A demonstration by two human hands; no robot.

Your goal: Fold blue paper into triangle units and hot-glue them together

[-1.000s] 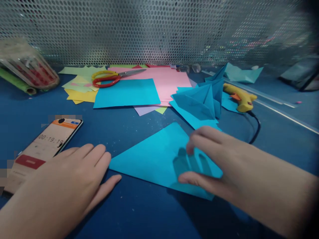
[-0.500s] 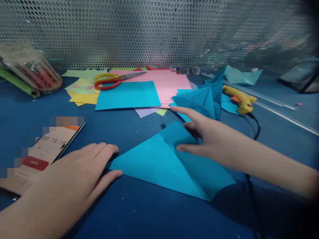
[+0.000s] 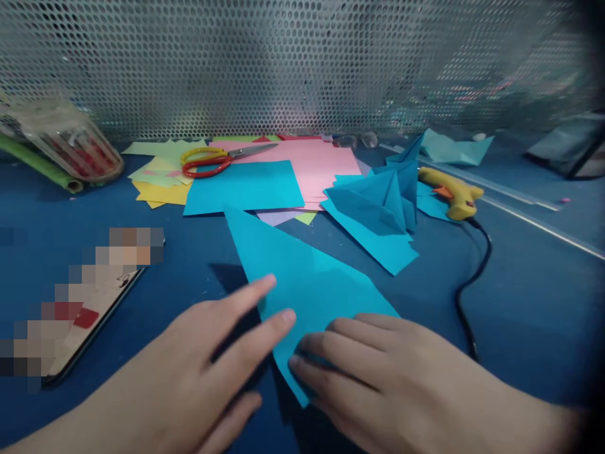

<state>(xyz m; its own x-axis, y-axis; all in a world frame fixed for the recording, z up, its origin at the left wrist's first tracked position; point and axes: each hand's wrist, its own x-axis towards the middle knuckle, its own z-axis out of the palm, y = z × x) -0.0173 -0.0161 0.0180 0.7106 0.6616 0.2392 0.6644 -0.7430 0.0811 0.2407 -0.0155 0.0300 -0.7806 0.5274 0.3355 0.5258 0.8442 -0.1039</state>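
Observation:
A folded sheet of blue paper (image 3: 288, 271) slants across the blue table in front of me, its pointed end toward the back left. My right hand (image 3: 378, 372) is closed on the near part of this paper, the fingers bent together over its lower right. With fingers spread, my left hand (image 3: 222, 359) hovers by the paper's left edge. Two of its fingertips overlap the sheet; whether they touch it I cannot tell. The right hand covers the paper's near right portion.
Red-and-yellow-handled scissors (image 3: 208, 162) lie on a flat blue sheet (image 3: 246, 189) over pink paper (image 3: 326, 161). Folded blue paper shapes (image 3: 378, 195) stand beside a yellow glue gun (image 3: 451, 189) with a black cord. At left are a phone (image 3: 89, 321) and a clear jar (image 3: 78, 145).
The blue paper has been turned, so its point now faces the back rather than the left. My right hand has come down onto its near part; my left has shifted right, fingers spread.

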